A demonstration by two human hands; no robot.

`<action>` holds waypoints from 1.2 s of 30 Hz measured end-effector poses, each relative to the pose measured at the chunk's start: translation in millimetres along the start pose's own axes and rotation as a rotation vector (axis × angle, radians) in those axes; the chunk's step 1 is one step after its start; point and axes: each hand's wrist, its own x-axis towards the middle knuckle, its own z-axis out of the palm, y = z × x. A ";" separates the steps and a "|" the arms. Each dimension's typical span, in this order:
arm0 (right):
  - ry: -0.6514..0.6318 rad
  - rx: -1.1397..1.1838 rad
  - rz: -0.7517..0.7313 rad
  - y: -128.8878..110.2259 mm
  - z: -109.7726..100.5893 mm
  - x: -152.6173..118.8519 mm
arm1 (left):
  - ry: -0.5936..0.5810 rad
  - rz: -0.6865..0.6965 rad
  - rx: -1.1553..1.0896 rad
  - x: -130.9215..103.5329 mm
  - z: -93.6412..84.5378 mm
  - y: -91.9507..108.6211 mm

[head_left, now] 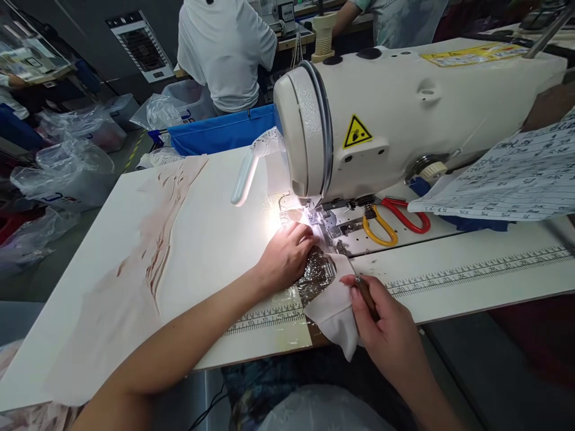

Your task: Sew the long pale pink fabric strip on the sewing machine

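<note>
1. Pale fabric piece (pixel 335 320) sits at the front of the white desk (pixel 215 209), between the two hands, with its lower corner hanging past the front edge.
2. Left hand (pixel 287 254) is right up by the brightly lit needle area, palm down, fingers bent and bunched. Can't tell whether that grip pinches any cloth or just presses down, since the fingertips are partly lost in the glare.
3. Right hand (pixel 386 317) has its grip closed around a wood-handled tool (pixel 367 299). Thin metal shaft, angled up and left toward the machine. Fingertips are right beside the pale fabric; can't say for sure if they're touching it.
4. Dark, shiny patch (pixel 317 275) lies between the left hand and the pale fabric. No clue what it's made of.
5. Big cream sewing machine (pixel 386 102) fills the upper right, with a yellow warning triangle (pixel 357 131) on its side.
6. Yellow handle loop (pixel 381 233) and a red handle (pixel 408 216) lie next to each other just under the machine's arm.
7. Thin pinkish cloth (pixel 139 269) is spread in loose folds over the left part of the desk.
8. Handwritten sheet (pixel 503 173) hangs at far right, above the printed ruler strip (pixel 485 269).
</note>
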 end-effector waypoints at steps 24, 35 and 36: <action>0.056 -0.076 -0.134 1.5 9.1 24.5 | -0.027 -0.027 0.150 2.5 0.5 0.2; 0.060 -0.020 -0.301 -25.6 12.9 9.6 | -0.107 -0.101 0.157 6.8 -3.5 4.8; 0.052 0.019 -0.321 -32.1 14.0 7.0 | -0.136 -0.103 0.167 8.7 -4.7 6.7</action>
